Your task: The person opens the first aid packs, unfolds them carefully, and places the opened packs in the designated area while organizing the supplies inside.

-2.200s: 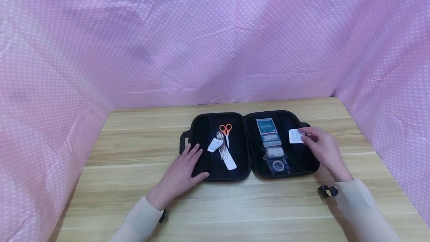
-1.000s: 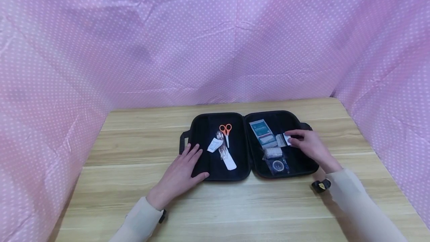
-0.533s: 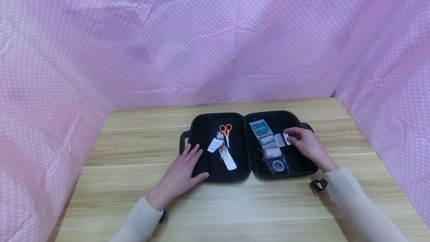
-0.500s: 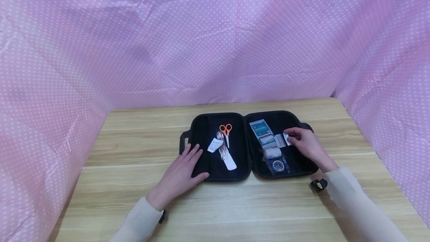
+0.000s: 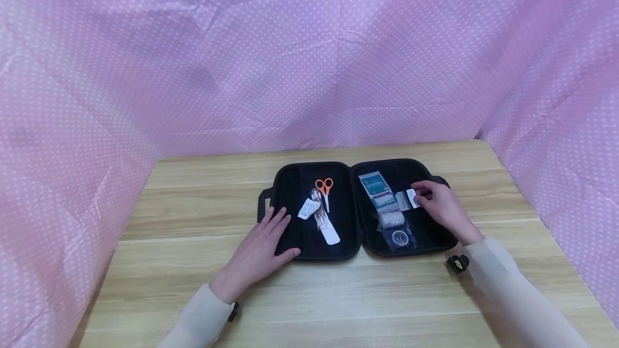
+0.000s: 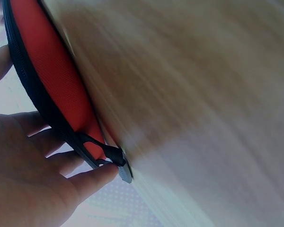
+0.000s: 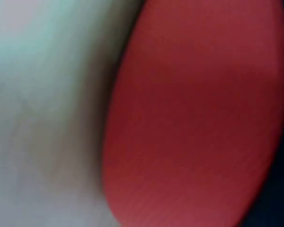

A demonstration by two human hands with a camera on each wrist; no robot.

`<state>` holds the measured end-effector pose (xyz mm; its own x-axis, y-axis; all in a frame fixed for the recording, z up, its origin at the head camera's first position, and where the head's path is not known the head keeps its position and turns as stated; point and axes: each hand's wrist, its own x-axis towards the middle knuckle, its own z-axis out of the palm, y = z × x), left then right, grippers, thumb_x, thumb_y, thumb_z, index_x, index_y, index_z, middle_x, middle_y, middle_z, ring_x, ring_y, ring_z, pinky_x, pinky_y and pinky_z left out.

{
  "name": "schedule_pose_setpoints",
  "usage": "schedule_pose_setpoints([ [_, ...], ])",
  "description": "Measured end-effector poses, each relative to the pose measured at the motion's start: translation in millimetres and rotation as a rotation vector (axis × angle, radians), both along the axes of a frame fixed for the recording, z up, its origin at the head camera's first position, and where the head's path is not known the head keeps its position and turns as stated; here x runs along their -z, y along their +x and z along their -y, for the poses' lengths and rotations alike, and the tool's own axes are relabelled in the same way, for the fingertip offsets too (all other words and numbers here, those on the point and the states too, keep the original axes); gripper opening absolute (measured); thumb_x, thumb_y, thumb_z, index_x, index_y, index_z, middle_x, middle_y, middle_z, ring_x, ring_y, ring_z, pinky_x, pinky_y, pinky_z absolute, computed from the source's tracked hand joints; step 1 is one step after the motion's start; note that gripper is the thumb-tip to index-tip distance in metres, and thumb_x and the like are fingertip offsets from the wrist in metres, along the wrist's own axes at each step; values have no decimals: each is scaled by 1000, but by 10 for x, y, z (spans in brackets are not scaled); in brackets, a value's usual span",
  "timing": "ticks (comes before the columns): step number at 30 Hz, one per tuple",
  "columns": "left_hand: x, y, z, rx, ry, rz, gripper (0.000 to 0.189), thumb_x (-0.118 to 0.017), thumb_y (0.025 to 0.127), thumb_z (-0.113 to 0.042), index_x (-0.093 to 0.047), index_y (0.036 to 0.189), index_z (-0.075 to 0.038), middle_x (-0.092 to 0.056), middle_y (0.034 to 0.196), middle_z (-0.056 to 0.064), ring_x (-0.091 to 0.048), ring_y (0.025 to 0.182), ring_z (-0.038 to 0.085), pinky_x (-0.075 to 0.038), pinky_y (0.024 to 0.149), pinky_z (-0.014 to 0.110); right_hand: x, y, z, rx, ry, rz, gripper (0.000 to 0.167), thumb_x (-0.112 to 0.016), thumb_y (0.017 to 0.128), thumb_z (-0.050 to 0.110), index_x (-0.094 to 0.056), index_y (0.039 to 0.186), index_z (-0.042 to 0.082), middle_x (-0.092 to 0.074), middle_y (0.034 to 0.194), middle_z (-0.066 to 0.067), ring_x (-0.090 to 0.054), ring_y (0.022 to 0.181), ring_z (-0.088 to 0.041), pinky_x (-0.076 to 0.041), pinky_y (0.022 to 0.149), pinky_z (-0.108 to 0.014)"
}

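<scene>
Right hand [image 5: 442, 206] is pinching a small white packet [image 5: 411, 198] in the right half of an unfolded black case [image 5: 430, 231]; left hand [image 5: 258, 248] is resting, fingers extended, on its left edge.

Case [image 5: 290, 187]: red outside, black inside. Held packet [image 5: 412, 198]: white. Scissors [image 5: 325, 193]: orange-handled. Cloth [image 5: 309, 58]: pink-lilac, white dots. Tabletop [image 5: 203, 192]: tan woodgrain.

From the near side, your head camera looks forward and down over the worktop [image 5: 362, 299]; your wrist cameras [image 5: 456, 263] sit low and close, facing the red-sided case [image 6: 57, 71] that all three views share.
</scene>
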<state>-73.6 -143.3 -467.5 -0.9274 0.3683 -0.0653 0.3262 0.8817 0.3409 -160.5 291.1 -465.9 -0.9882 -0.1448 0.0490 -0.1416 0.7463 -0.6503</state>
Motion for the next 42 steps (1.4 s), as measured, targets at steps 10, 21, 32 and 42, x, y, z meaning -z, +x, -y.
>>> schedule_pose_setpoints([
  [10,-1,-2,-1,9,7,-8,86,-66,94,-61,-46,156,-5,-32,167,13,-18,157,36,-31,118,60,-23,37,1,6,62,48,28,-63,98,0,-66,124,-10,-70,105,-24,-68,90,-34,-57,83,-50],
  [21,5,-3,1,11,4,-9,86,-66,95,-61,-46,156,-4,-31,167,14,-18,157,37,-30,119,59,-47,84,-68,32,-10,-38,28,-65,93,-5,-66,121,-13,-70,96,-23,-70,86,-34,-51,68,-21],
  [32,-5,3,3,6,10,-4,86,-66,95,-61,-45,156,-4,-31,167,14,-18,157,37,-30,119,59,-26,63,-9,18,25,-23,28,-67,96,0,-67,122,-10,-71,99,-20,-71,87,-32,-56,76,-37],
  [42,-23,8,-2,3,5,9,86,-65,95,-61,-44,156,-4,-30,168,14,-17,157,36,-29,120,58,23,41,0,18,-24,11,28,-65,98,0,-67,124,-8,-69,102,-21,-69,88,-32,-56,76,-35],
])
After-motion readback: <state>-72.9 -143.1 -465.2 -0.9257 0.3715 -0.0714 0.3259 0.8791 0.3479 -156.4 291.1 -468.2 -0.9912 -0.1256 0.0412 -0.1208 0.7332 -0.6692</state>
